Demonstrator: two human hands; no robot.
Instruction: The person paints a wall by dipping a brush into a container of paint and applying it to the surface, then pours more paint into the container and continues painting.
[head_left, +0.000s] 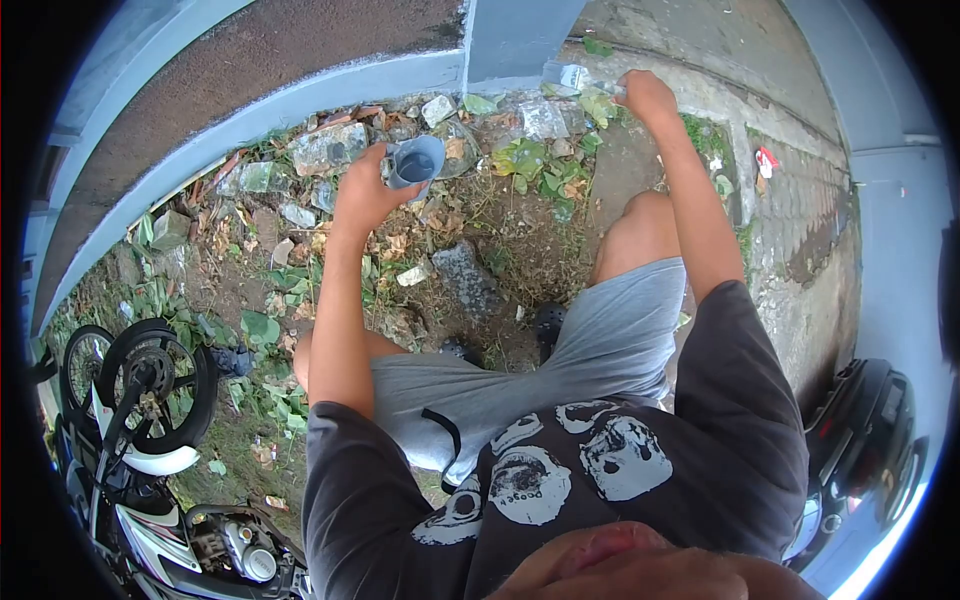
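Note:
My left hand (pixel 367 192) is wrapped round a cup (pixel 436 168) with grey-blue paint inside, held over the littered ground in front of me. The cup's mouth faces up toward the camera. Out to the far right, my right hand (pixel 648 95) grips a paintbrush (pixel 568 76) by its handle. The brush's pale, paint-coated head points left, right at the foot of the light blue wall (pixel 512 42). Most of the handle is hidden in my fingers.
Broken stones, leaves and plastic litter cover the ground along the wall base. A rough stone block (pixel 467 278) lies near my feet. A motorbike (pixel 150 440) stands at the lower left, and another dark vehicle (pixel 862 440) at the right. A concrete path (pixel 790 220) runs along the right.

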